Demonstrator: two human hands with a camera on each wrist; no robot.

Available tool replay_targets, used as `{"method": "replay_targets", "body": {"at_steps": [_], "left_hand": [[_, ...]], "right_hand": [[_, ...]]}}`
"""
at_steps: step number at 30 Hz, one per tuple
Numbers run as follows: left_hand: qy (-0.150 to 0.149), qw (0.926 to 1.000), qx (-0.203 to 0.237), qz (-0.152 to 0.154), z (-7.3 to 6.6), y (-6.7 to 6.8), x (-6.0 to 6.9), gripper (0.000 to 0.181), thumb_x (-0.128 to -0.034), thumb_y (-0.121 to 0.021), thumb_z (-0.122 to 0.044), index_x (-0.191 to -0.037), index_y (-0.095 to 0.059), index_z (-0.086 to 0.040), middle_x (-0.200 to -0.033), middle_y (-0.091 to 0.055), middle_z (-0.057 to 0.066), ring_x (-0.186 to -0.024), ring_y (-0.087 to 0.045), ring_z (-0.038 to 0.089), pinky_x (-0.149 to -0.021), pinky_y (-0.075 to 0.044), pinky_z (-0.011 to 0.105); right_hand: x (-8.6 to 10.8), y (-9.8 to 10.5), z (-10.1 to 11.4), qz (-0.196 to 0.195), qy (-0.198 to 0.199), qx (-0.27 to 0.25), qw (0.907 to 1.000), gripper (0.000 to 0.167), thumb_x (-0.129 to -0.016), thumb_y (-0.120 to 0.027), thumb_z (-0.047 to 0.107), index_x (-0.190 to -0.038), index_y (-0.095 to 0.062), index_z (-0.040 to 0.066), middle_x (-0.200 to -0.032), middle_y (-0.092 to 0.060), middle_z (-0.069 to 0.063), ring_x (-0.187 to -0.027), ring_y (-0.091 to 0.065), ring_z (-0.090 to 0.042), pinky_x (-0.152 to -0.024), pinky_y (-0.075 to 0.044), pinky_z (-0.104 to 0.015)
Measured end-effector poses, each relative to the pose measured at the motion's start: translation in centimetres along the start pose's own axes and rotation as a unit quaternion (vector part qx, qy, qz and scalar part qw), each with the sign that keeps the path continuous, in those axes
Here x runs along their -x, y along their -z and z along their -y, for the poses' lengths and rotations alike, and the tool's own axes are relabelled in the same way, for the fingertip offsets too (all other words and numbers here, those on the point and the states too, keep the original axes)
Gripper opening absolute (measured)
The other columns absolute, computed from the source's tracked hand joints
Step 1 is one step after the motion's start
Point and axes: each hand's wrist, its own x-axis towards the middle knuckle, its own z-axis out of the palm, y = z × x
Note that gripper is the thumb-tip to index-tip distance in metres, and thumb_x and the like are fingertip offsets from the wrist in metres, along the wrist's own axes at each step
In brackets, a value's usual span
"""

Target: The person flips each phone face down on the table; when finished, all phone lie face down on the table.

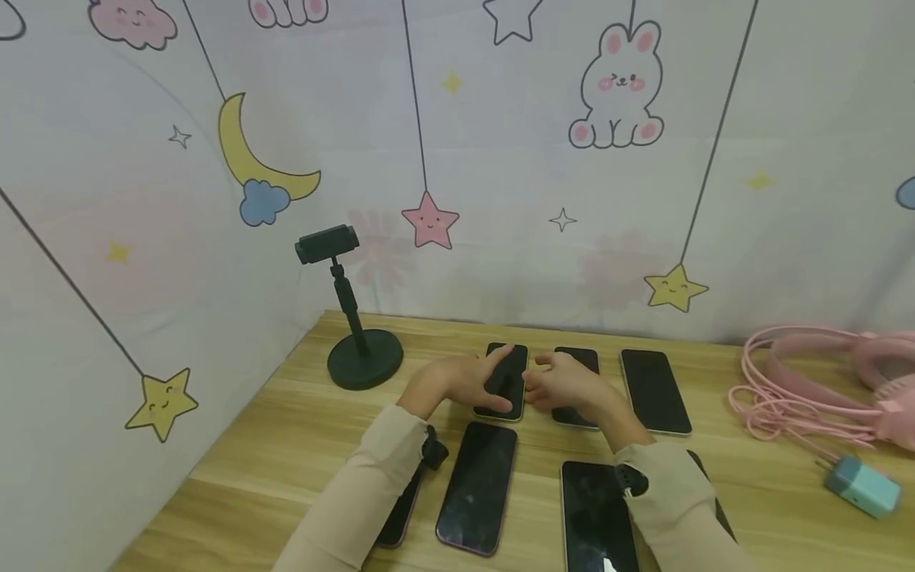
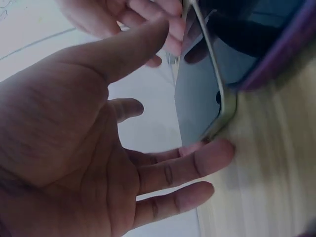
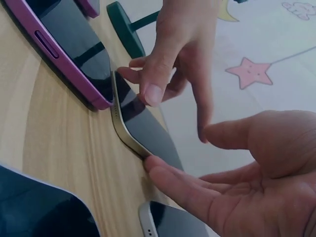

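Observation:
A dark-screened phone [image 1: 509, 381] with a pale metal frame lies flat at the back of the table, between both hands. My left hand [image 1: 468, 381] hovers over its left side, thumb and fingers spread. In the left wrist view, the extended fingers of my left hand [image 2: 108, 143] lie near a corner of the phone [image 2: 197, 103]. On the phone's other side is my right hand [image 1: 568, 385]; in the right wrist view its straight forefinger [image 3: 173, 182] touches the pale edge of the phone [image 3: 136, 118]. Neither hand grips it.
Nearer me lies a purple-edged phone [image 1: 477, 488], with another phone [image 1: 400, 516] partly under the left sleeve. More phones lie right [image 1: 654, 389] and front [image 1: 596, 516]. A dark green stand [image 1: 364, 357] is back left; pink headphones [image 1: 843, 349] and a teal block [image 1: 865, 485] are right.

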Motion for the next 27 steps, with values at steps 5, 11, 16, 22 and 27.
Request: {"method": "replay_targets", "body": {"at_steps": [5,11,16,22,27], "left_hand": [[-0.004,0.9993,-0.036,-0.007,-0.8,-0.5,-0.1,0.110,-0.0853,-0.067,-0.066,-0.162,0.001,-0.026,-0.138,-0.055,0.023,-0.118,-0.060,0.030,-0.094,-0.050,0.043],[0.008,0.9991,-0.041,-0.012,-1.0,-0.6,-0.2,0.114,-0.0842,-0.073,-0.060,-0.162,0.003,-0.025,-0.148,-0.044,0.025,-0.129,-0.052,0.034,-0.100,-0.046,0.045],[-0.001,0.9994,-0.031,-0.016,-0.9,-0.5,-0.2,0.114,-0.0844,-0.075,-0.056,-0.162,0.002,-0.023,-0.141,-0.052,0.022,-0.125,-0.055,0.031,-0.097,-0.048,0.042],[-0.027,0.9994,-0.013,-0.020,-0.8,-0.1,-0.1,0.110,-0.0873,-0.071,-0.057,-0.162,0.001,-0.019,-0.122,-0.064,0.020,-0.106,-0.064,0.025,-0.092,-0.050,0.039],[-0.046,0.9987,0.013,-0.014,-0.7,0.0,0.0,0.091,-0.0956,-0.061,-0.055,-0.162,-0.010,-0.020,-0.128,-0.063,0.016,-0.106,-0.064,0.023,-0.097,-0.048,0.040]], "right_hand": [[-0.6,-0.2,-0.6,-0.035,-0.016,-0.029,0.9988,0.061,-0.106,-0.047,0.011,-0.152,-0.016,-0.014,-0.126,-0.060,-0.030,-0.106,-0.067,-0.034,-0.086,-0.056,-0.041],[-1.1,-0.3,-1.2,-0.047,-0.002,-0.025,0.9986,0.057,-0.104,-0.048,0.007,-0.149,-0.023,-0.017,-0.116,-0.065,-0.028,-0.102,-0.069,-0.033,-0.083,-0.056,-0.039],[-1.2,-0.4,-1.0,-0.049,0.001,-0.022,0.9986,0.056,-0.103,-0.049,0.007,-0.148,-0.025,-0.017,-0.104,-0.070,-0.024,-0.090,-0.070,-0.027,-0.076,-0.056,-0.036],[-1.2,-0.1,-0.7,-0.066,0.009,-0.009,0.9977,0.057,-0.100,-0.052,0.006,-0.148,-0.028,-0.016,-0.090,-0.071,-0.016,-0.078,-0.067,-0.020,-0.069,-0.053,-0.033],[-1.2,0.2,-0.5,-0.072,0.024,-0.010,0.9971,0.054,-0.102,-0.051,0.004,-0.149,-0.030,-0.014,-0.090,-0.070,-0.014,-0.075,-0.065,-0.018,-0.069,-0.052,-0.032]]}}
